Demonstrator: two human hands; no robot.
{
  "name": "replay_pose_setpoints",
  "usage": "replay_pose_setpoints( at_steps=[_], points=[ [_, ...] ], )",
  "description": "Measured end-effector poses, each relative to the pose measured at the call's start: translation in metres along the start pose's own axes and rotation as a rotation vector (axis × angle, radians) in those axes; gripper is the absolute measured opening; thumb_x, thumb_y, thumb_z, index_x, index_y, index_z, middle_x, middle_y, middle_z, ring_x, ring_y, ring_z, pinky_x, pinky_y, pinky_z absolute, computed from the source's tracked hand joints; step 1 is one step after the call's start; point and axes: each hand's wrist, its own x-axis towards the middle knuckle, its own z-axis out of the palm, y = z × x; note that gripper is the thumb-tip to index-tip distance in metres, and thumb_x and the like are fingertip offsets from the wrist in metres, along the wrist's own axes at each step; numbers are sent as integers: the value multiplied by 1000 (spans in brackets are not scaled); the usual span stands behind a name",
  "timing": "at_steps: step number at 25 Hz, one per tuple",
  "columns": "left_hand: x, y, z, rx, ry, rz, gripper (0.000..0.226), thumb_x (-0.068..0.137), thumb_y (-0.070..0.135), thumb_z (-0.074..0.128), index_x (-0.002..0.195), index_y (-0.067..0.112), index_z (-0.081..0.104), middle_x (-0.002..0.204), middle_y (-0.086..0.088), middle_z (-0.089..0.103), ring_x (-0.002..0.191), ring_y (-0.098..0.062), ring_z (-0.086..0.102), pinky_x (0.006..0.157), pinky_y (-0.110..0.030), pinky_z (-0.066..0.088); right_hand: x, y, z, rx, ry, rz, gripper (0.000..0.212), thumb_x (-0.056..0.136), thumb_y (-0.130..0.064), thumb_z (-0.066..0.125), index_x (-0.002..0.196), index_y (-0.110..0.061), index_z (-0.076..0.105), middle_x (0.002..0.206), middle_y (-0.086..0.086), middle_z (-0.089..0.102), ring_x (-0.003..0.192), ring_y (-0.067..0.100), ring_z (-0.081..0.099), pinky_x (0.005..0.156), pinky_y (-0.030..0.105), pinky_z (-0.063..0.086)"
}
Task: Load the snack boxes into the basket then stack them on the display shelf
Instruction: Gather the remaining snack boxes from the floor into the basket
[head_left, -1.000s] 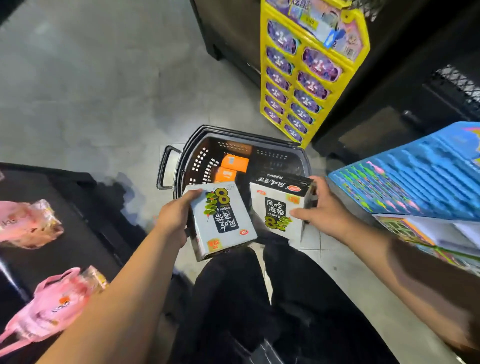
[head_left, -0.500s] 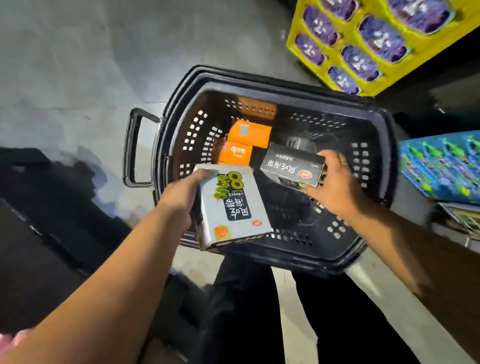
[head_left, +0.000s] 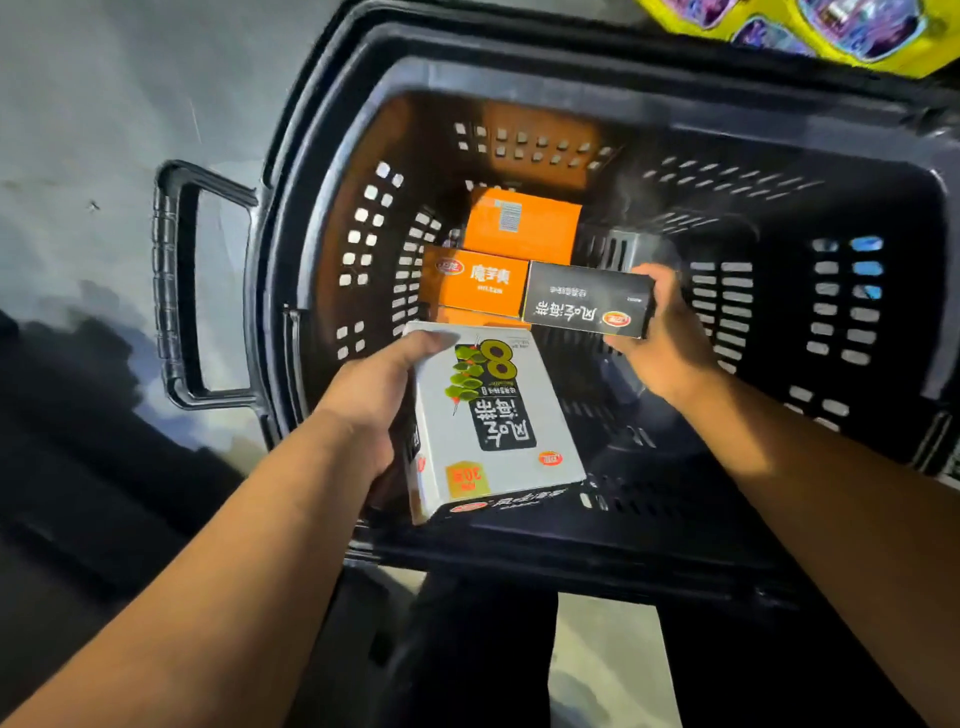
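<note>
At the far left lies the grey floor (head_left: 104, 104), and on it stands the black basket (head_left: 571, 67), its side handle (head_left: 174, 280) pointing left. Our left hand (head_left: 374, 395) grips a white box (head_left: 498, 431) by its left edge, thumb across the top face and fingers hidden beneath. The box is held flat, printed face up, over the near left part of the basket, just above the near rim. Behind it, two orange boxes (head_left: 493, 260) sit deep inside the basket against its left wall, one behind the other. Just to their right, our right hand (head_left: 670, 343) holds a black box (head_left: 587, 299) by its right end, thumb on the near side and fingers curled over the far side. The box is low in the basket, its left end just beside the nearer orange box; we cannot tell whether it rests on the bottom. At the top right corner, a yellow rack (head_left: 883, 31) shows beyond the basket.
</note>
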Motion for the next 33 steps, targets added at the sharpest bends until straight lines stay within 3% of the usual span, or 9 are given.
replay_pose_setpoints(
  at_steps=[3, 7, 12, 19, 23, 25, 29, 31, 33],
  points=[
    [17, -3, 3, 45, 2, -11, 79, 52, 48, 86, 120, 15, 64, 95, -9, 76, 85, -33, 74, 87, -49, 54, 8, 9, 18, 19, -14, -2, 71, 77, -3, 77, 136, -13, 38, 106, -5, 57, 96, 26, 62, 83, 41, 51],
    [31, -5, 5, 76, -20, -29, 72, 53, 49, 85, 114, 16, 68, 95, -10, 76, 86, -35, 74, 91, -55, 52, 22, 12, 37, 49, -2, -23, 69, 76, -6, 78, 134, -16, 41, 107, -2, 62, 97, 23, 63, 82, 44, 54],
    [45, -6, 10, 92, -57, -32, 47, 71, 40, 79, 111, 17, 71, 98, -9, 76, 89, -32, 74, 94, -51, 52, 38, 8, 61, 86, -86, 0, 80, 79, -3, 77, 144, -14, 30, 120, 9, 62, 100, 12, 57, 73, 2, 42],
    [52, 4, 12, 128, 44, -37, 25, 70, 38, 82, 82, 19, 70, 71, -3, 75, 61, -21, 70, 79, -40, 58, 50, 5, 72, 267, -312, 82, 110, 81, 13, 63, 154, -35, -4, 132, -8, 46, 113, 18, 60, 97, 43, 52],
    [56, 8, 16, 154, 5, -14, 27, 73, 40, 79, 87, 19, 70, 79, -3, 75, 60, -18, 69, 55, -23, 54, 32, -16, 52, 366, -114, 218, 70, 92, 4, 52, 150, -28, 29, 124, -3, 50, 96, 5, 56, 86, 23, 52],
    [55, 9, 18, 180, -7, -8, 30, 75, 42, 77, 94, 20, 70, 86, -3, 75, 62, -17, 69, 51, -20, 49, 16, -20, 36, 470, -119, 394, 45, 97, -18, 55, 140, -27, 45, 123, 3, 55, 90, 7, 56, 81, 26, 50],
    [53, 4, 29, 185, -53, -59, 35, 78, 41, 76, 102, 16, 72, 97, -7, 76, 81, -24, 73, 72, -37, 60, -31, -24, 23, 662, -616, 747, 28, 95, -41, 55, 119, -27, 60, 114, 2, 68, 86, 23, 68, 67, 41, 58],
    [53, 0, 38, 191, -63, -72, 41, 78, 46, 76, 102, 14, 72, 101, -9, 76, 92, -29, 73, 86, -48, 58, -43, -22, 27, 723, -604, 767, 20, 97, -27, 54, 114, -21, 63, 101, 3, 73, 73, 21, 70, 49, 36, 57],
    [51, -4, 45, 210, -40, -69, 39, 79, 52, 73, 92, 16, 70, 93, -6, 76, 90, -28, 72, 86, -47, 58, -43, -17, 23, 764, -564, 788, 25, 97, -25, 54, 114, -12, 65, 96, 7, 75, 72, 22, 71, 52, 35, 57]
  ],
)
